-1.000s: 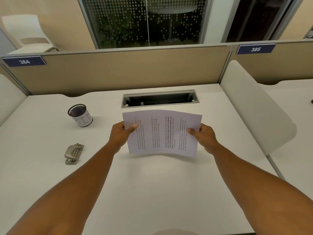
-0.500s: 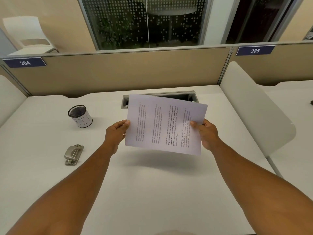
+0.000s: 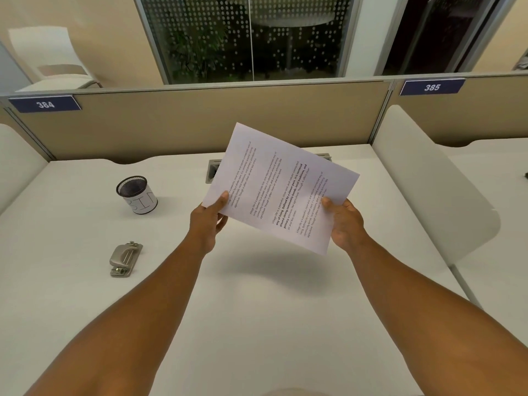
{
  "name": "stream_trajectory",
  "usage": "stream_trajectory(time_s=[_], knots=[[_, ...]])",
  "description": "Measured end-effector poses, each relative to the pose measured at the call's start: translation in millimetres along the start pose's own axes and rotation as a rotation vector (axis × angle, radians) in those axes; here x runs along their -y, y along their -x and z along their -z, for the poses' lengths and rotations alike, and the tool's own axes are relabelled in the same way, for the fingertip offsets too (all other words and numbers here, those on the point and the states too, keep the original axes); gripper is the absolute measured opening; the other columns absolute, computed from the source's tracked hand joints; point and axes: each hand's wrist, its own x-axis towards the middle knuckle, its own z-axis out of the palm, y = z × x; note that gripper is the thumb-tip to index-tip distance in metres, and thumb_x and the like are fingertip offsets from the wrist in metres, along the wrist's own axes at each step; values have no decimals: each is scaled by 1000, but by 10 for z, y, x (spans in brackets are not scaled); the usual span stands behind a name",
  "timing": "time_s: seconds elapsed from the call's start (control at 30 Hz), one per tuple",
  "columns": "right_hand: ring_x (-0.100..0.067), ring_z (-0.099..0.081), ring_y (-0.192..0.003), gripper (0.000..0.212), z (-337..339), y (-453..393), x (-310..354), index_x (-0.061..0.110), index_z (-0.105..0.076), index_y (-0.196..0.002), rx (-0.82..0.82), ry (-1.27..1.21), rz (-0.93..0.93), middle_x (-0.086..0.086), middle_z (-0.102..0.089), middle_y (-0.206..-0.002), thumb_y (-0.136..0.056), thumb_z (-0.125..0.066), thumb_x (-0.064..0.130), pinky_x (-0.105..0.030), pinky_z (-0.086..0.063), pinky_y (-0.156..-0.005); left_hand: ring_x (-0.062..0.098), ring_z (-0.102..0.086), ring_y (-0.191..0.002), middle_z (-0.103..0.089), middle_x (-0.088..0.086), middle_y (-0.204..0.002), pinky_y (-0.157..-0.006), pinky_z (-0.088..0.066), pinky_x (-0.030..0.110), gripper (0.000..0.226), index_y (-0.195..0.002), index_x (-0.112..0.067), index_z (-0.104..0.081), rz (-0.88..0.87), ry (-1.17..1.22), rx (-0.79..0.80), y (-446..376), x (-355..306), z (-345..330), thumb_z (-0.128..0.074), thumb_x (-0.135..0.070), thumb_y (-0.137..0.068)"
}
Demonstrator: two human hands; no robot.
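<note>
A white printed sheet of paper (image 3: pixel 281 184) hangs in the air above the white desk (image 3: pixel 257 310), turned at a slant with its text running sideways. My left hand (image 3: pixel 207 224) pinches its lower left corner, thumb on top. My right hand (image 3: pixel 344 224) grips its lower right edge, thumb on the printed face. Both forearms reach in from the bottom of the view.
A black mesh cup with a white label (image 3: pixel 136 194) stands at the left of the desk. A grey metal hole punch (image 3: pixel 125 259) lies nearer on the left. A cable slot (image 3: pixel 213 171) is partly hidden behind the paper. Beige dividers (image 3: pixel 171 124) and a white side panel (image 3: pixel 428 190) bound the desk.
Both hands have lifted the paper higher off the desk and rotated it clockwise, so its far corner now rises in front of the divider and covers most of the cable slot.
</note>
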Motion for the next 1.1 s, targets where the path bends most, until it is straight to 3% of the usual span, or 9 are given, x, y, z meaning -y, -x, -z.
stream_trajectory(time_s=[0.17,0.57,0.67,0.8,0.93,1.1], knots=[[-39,-54,-125,46,-17,-17,-51,3,-49,-136,40,-76,-7,-18,-58,-135,-91,-59,-1,-57,-41,-106,15,-64,-110,-70,0,-121,-94,-50,32,42,-124,-21,-62,-19,108,4,53,-17,-162,-77,-28,-85],[-38,-50,-130,49,-194,-27,-152,4,-44,-140,112,-240,-60,-19,-52,-141,-94,-51,-7,-57,-37,-109,21,-67,-112,-73,1,-117,-96,-54,41,30,-115,-23,-64,-54,75,91,129,0,-478,-75,-24,-87],[-33,-56,-123,49,-214,-43,-182,11,-49,-138,152,-206,-99,-14,-59,-135,-92,-54,-7,-55,-45,-102,21,-70,-107,-72,1,-118,-88,-58,43,28,-116,-25,-63,-114,65,92,144,-18,-518,-72,-22,-90],[-26,-63,-107,41,-173,-82,-212,19,-60,-120,149,-68,-124,-5,-69,-115,-86,-64,-3,-50,-55,-81,23,-71,-105,-73,2,-116,-86,-59,43,22,-113,-26,-65,-141,46,67,135,-57,-505,-70,-23,-92],[-25,-65,-102,37,-97,-135,-195,21,-61,-112,129,11,-109,-5,-70,-109,-83,-68,-2,-46,-55,-84,22,-72,-102,-74,1,-114,-81,-61,40,25,-117,-24,-65,-169,-17,99,88,-106,-408,-69,-24,-92],[-23,-66,-96,31,16,-149,-142,17,-60,-109,110,106,-94,-8,-67,-109,-84,-70,2,-34,-56,-73,22,-73,-97,-75,-2,-111,-74,-62,40,22,-114,-27,-65,-206,-108,138,29,-164,-256,-68,-24,-93]])
